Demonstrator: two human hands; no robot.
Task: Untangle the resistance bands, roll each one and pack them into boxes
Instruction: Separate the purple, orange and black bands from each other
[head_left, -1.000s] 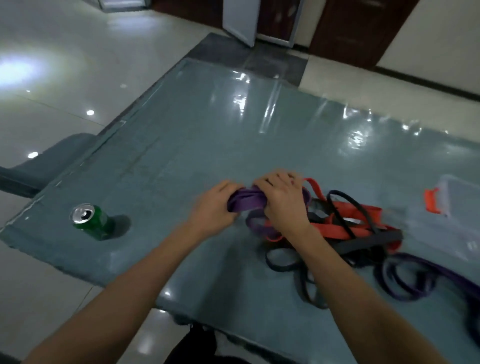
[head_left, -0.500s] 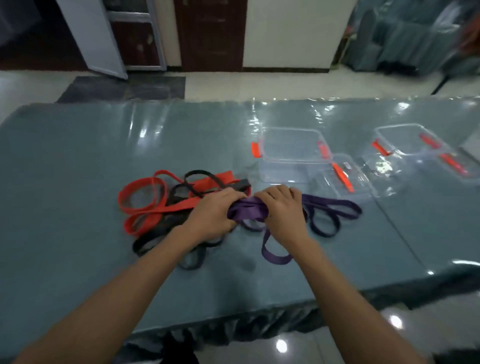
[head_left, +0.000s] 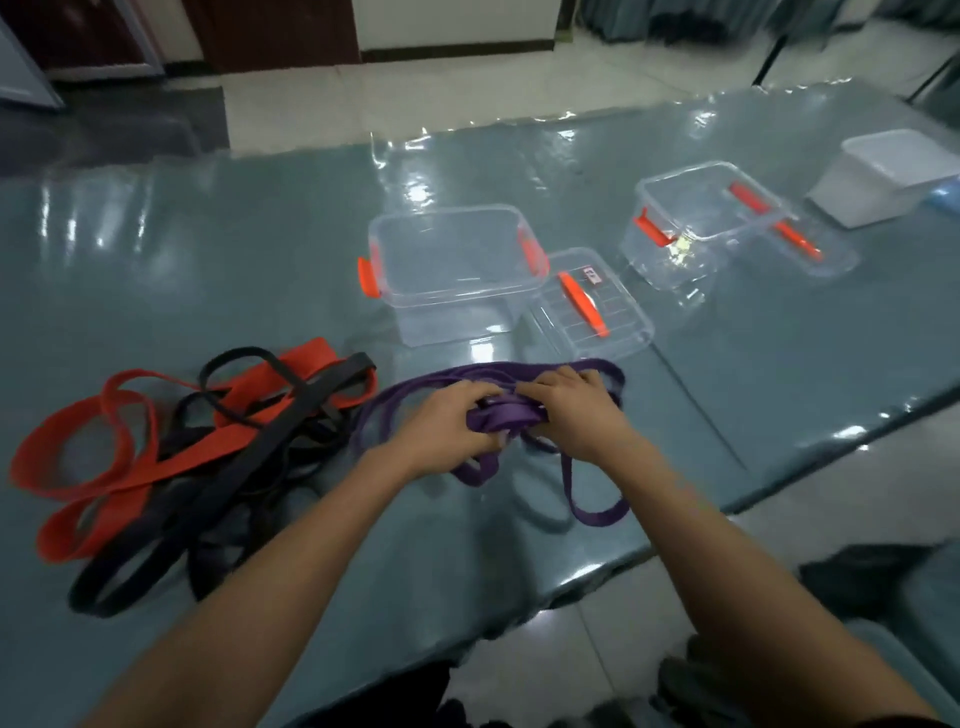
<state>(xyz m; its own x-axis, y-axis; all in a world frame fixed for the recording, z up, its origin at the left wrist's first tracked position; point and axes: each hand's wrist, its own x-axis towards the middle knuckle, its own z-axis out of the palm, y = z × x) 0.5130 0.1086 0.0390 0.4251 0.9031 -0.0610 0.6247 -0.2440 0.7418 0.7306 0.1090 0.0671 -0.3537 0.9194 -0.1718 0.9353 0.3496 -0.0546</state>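
Observation:
A purple resistance band (head_left: 506, 418) is bunched between both hands near the table's front edge, with loose loops hanging toward me and trailing behind. My left hand (head_left: 447, 426) grips the bundle's left end. My right hand (head_left: 576, 410) grips its right end. To the left lies a tangle of red bands (head_left: 130, 467) and black bands (head_left: 249, 478). A clear box with orange latches (head_left: 452, 270) stands open just beyond my hands, its lid (head_left: 592, 306) lying beside it.
A second clear box (head_left: 696, 218) with its lid (head_left: 800, 244) sits further right, and a white tub (head_left: 893, 176) at the far right. The grey-blue table (head_left: 208, 249) is covered in glossy film. Its front edge runs diagonally close to my forearms.
The view has swung right, away from the green can, bringing the boxes into sight. Both hands keep hold of the purple band, which now lies apart from the red and black tangle.

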